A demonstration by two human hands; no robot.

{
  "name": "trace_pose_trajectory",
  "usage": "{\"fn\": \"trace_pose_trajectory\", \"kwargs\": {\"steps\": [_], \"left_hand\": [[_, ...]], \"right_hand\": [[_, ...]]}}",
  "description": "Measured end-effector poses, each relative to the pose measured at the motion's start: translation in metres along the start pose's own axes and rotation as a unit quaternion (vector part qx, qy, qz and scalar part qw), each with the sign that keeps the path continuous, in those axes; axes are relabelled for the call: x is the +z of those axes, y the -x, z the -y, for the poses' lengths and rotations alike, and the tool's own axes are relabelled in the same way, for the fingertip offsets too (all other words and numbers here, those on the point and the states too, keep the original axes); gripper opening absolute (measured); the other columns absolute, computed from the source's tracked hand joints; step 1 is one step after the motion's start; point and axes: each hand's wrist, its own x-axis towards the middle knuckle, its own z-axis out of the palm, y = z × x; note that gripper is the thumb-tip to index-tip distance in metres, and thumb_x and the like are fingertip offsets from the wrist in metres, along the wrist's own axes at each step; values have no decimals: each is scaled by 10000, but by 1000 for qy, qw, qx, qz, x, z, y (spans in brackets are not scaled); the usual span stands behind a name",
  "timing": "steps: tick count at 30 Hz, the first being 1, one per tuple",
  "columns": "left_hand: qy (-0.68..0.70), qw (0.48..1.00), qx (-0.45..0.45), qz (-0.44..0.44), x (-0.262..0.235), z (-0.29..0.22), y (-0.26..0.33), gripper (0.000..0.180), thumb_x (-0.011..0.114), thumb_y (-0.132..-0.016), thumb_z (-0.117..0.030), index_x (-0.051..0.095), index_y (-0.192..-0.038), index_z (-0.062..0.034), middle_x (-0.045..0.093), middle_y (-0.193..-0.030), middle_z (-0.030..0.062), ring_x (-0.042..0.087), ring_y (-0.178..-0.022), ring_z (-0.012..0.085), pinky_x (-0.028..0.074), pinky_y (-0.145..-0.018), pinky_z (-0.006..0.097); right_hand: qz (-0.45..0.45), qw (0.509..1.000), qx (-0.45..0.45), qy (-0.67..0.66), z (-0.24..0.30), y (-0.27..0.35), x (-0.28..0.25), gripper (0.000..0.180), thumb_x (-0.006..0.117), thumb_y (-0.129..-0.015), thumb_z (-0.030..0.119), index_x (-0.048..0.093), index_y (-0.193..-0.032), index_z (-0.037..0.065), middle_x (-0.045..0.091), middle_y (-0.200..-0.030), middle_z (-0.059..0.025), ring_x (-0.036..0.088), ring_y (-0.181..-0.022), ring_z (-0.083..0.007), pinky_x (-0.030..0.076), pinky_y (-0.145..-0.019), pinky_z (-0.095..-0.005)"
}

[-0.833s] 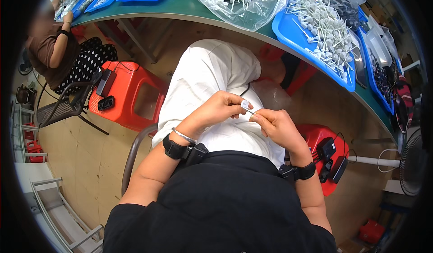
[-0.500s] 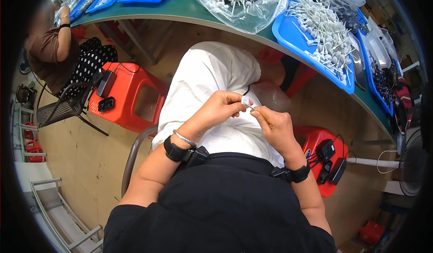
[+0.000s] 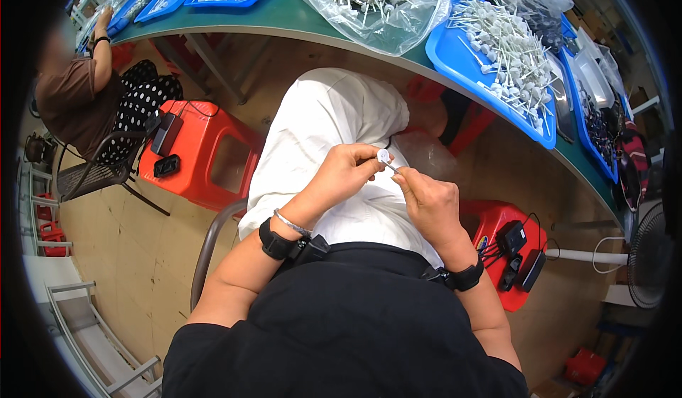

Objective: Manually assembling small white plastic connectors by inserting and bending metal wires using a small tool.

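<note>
A firm left pinch and a light right grip kept in line would likely spare the stem [image 3: 393, 168] from bending. Above the trousers [image 3: 330, 114], the left hand [image 3: 344, 173] pinches the white cap [image 3: 383, 156], the right hand [image 3: 432, 200] the stem; its long axis slants, cap end pointing up-left in view.

Remotely, I'm angling the left arm [image 3: 240, 274] and right arm [image 3: 489, 316] inward, so that the left hand [image 3: 347, 172] and right hand [image 3: 432, 200] are hovering just beside each other, short of the near edge of the counter [image 3: 270, 16]. Both thumbs are pressing toward curled fingers [image 3: 368, 152]; the right knuckles are facing upward.
</note>
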Motion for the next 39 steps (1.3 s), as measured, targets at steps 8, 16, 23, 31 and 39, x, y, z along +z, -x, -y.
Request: {"fn": "trace_pose_trajectory", "kwargs": {"steps": [8,16,23,31,39], "left_hand": [[26,999,-15,22,0,-3,1,181,665,-937,-121,750,-1066,-25,691,-793,-2,561,-663,44,456,-587,207],[73,992,-53,85,-6,-9,1,178,670,-932,-106,747,-1068,-21,682,-791,0,557,-658,44,450,-592,203],[78,996,-14,32,-1,-8,2,201,667,-944,-136,740,-1087,-16,684,-816,-4,561,-689,46,459,-616,204],[86,996,-17,17,-2,-7,1,207,661,-957,-156,738,-1093,-20,689,-828,-7,569,-715,45,463,-626,203],[52,997,-9,52,-1,0,1,196,662,-960,-164,747,-1094,-48,690,-807,-9,563,-669,41,459,-597,207]], "right_hand": [[-25,993,-60,101,-3,0,-1,145,716,-873,160,663,-971,66,517,-580,-43,533,-467,-204,407,-442,-345],[-72,973,-115,184,-7,3,3,274,745,-831,157,685,-1079,58,435,-574,-21,458,-460,-168,361,-440,-321],[-58,984,-95,142,-7,2,1,257,748,-840,172,683,-1064,63,497,-593,-37,487,-459,-191,377,-441,-332],[-37,991,-67,110,-3,-3,-8,232,744,-859,202,679,-1041,72,523,-591,-49,517,-459,-214,401,-448,-350],[-12,989,-63,132,-3,0,-8,239,748,-853,213,684,-1046,87,513,-592,-36,504,-451,-206,396,-441,-345]]}}
